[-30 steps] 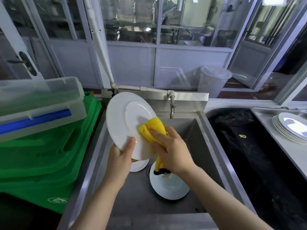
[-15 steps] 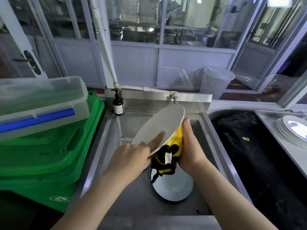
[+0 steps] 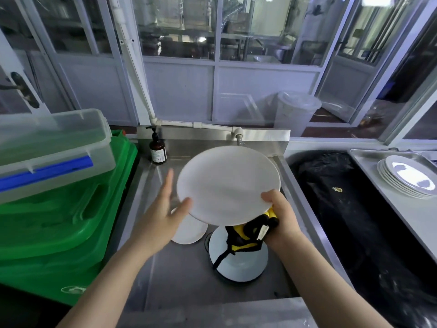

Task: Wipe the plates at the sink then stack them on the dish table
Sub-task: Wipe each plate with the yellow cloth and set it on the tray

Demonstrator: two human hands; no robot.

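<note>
Counting plates (image 3: 228,185) — one held, two sunk

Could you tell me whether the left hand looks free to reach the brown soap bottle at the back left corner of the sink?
Probably yes: the left hand is open, and nothing stands between it and the soap bottle.

Two bare forearms enter from the bottom edge of the frame, left one lower left, right one lower right. No sleeves or cuffs visible anywhere up to the frame edge. Left hand (image 3: 163,214) and right hand (image 3: 281,216): no gloves, rings, watch or wristband. Fingers (image 3: 168,183) bare; nails too blurred to judge.
</note>
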